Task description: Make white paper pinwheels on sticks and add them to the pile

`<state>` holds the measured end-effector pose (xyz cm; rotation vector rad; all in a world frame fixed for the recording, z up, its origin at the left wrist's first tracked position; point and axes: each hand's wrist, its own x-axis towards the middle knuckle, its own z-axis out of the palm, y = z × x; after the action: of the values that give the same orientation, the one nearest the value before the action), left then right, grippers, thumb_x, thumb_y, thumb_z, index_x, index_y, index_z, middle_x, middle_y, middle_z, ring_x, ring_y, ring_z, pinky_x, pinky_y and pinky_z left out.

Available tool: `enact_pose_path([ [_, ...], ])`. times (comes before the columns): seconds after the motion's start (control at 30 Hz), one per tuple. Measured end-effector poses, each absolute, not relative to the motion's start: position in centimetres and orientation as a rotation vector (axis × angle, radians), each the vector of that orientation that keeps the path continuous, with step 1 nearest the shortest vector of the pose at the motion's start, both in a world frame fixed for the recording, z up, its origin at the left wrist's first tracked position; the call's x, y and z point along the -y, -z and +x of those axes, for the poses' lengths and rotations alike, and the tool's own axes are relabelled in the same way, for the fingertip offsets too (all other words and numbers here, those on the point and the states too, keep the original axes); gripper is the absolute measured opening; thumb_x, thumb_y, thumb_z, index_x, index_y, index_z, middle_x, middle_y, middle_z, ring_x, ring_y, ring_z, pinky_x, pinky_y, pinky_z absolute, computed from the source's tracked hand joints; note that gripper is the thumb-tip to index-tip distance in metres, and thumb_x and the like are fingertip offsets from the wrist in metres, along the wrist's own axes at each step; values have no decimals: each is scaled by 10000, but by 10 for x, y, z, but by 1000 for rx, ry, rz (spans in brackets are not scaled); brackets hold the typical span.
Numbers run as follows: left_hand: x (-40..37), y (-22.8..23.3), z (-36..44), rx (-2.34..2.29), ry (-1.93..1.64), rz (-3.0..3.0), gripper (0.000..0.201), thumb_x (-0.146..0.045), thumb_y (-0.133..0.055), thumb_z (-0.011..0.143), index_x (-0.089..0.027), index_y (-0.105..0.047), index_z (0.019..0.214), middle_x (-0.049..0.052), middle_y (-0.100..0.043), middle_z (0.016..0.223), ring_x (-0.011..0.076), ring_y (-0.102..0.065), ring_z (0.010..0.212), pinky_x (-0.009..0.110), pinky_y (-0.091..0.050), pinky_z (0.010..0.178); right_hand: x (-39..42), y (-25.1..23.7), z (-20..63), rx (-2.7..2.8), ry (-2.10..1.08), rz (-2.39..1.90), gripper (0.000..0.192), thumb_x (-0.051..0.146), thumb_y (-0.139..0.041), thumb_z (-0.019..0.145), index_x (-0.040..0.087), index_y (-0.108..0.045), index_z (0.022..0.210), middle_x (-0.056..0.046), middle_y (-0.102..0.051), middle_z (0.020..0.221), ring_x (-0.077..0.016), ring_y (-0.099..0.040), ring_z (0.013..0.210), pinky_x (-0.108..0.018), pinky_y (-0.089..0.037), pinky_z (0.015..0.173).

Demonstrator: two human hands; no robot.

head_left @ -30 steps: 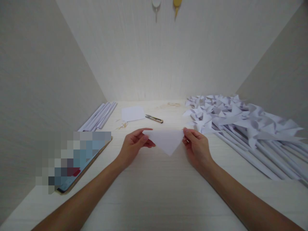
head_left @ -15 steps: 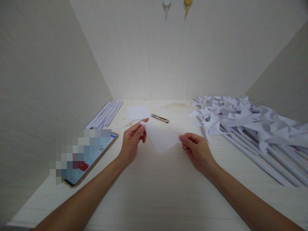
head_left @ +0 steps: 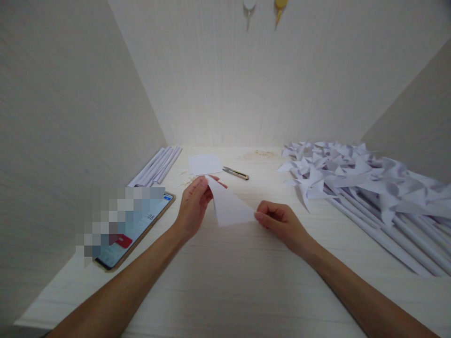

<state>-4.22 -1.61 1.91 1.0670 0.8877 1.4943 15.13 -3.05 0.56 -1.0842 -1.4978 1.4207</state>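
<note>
A white sheet of paper, seen as a rough triangle, hangs between my hands above the table. My left hand pinches its upper left corner, some fingers reaching behind the sheet. Thumb and forefinger of my right hand close on its right corner. Just beyond the sheet lie small thread snips, blades pointing left. To their left rests a flat white stack of paper squares, with yellowish scraps in front, partly hidden by my left hand.
At right, many white paper pinwheels with rolled paper sticks lie heaped. Several paper rolls lie at the back left, behind a phone that is partly blurred out. Walls enclose the table; two hooks hang on the back one.
The paper has turned, its lower corner swinging left. My right hand has moved slightly left and down with its corner; my left hand's fingers have shifted behind the sheet.
</note>
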Motion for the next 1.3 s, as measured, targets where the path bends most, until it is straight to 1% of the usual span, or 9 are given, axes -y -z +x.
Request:
enact_pose_path([
  [0.1, 17, -18, -42, -939, -1470, 1013, 229, -377, -534, 743, -159, -568, 802, 13, -641, 700, 113, -547, 589, 243, -422, 585, 32, -6, 152, 1640, -1500, -1013, 344, 433, -643, 643, 171, -468, 506, 44, -411, 505, -72, -335, 480, -221, -212, 432],
  [0.17, 17, -19, -40, -946, -1433, 974, 268, -413, -512, 747, -153, -556, 791, 29, -645, 729, 129, -569, 626, 249, -432, 584, 33, -4, 152, 1697, -1498, -1003, 324, 416, -630, 662, 170, -479, 516, 41, -415, 512, -72, -331, 482, -217, -209, 426],
  [0.3, 19, -21, -38, -855, -1307, 917, 481, -558, -508, 693, -153, -528, 950, 59, -635, 867, 172, -598, 745, 298, -470, 640, 34, -1, 150, 1698, -1446, -1051, 315, 406, -614, 678, 169, -476, 521, 54, -382, 477, -61, -295, 449, -212, -177, 411],
  [0.43, 21, -16, -39, -923, -1210, 1079, 707, -331, -746, 528, -205, -422, 1143, 45, -598, 983, 153, -584, 755, 261, -468, 615, 34, -2, 150, 1694, -1453, -1064, 328, 418, -614, 672, 174, -457, 517, 58, -360, 477, -62, -288, 443, -218, -173, 412],
  [0.5, 20, -13, -39, -1004, -1181, 1153, 725, -258, -744, 545, -211, -395, 1179, 37, -601, 953, 126, -567, 699, 244, -459, 593, 35, -4, 150, 1727, -1448, -1041, 332, 412, -611, 677, 176, -447, 512, 52, -366, 503, -66, -294, 457, -224, -186, 420],
  [0.67, 22, -10, -35, -1032, -1150, 1189, 679, -262, -721, 577, -167, -406, 1172, 0, -590, 770, 95, -533, 593, 213, -435, 539, 37, -7, 153, 1843, -1429, -972, 351, 381, -603, 700, 174, -409, 492, 41, -373, 549, -70, -300, 488, -231, -204, 438],
  [0.9, 35, -10, -23, -983, -949, 1202, 771, -213, -704, 587, -174, -368, 1279, -33, -571, 669, 85, -519, 541, 196, -416, 509, 33, -5, 148, 1561, -1450, -1020, 312, 439, -599, 682, 166, -526, 550, 40, -438, 479, -78, -373, 459, -231, -256, 445],
  [1.1, 47, -1, -11, -912, -804, 1270, 853, -210, -714, 587, -189, -318, 1343, 53, -659, 896, 150, -594, 735, 259, -465, 643, 36, -5, 133, 1302, -1405, -1109, 236, 390, -628, 631, 167, -551, 607, 51, -467, 481, -67, -376, 427, -221, -279, 420],
  [1.3, 52, 3, -5, -880, -844, 1284, 878, -165, -738, 545, -222, -346, 1328, 74, -576, 1190, 206, -542, 1056, 342, -419, 898, 42, -5, 128, 1442, -1222, -1196, 230, 341, -610, 635, 173, -492, 531, 19, -481, 521, -98, -435, 499, -250, -336, 482],
])
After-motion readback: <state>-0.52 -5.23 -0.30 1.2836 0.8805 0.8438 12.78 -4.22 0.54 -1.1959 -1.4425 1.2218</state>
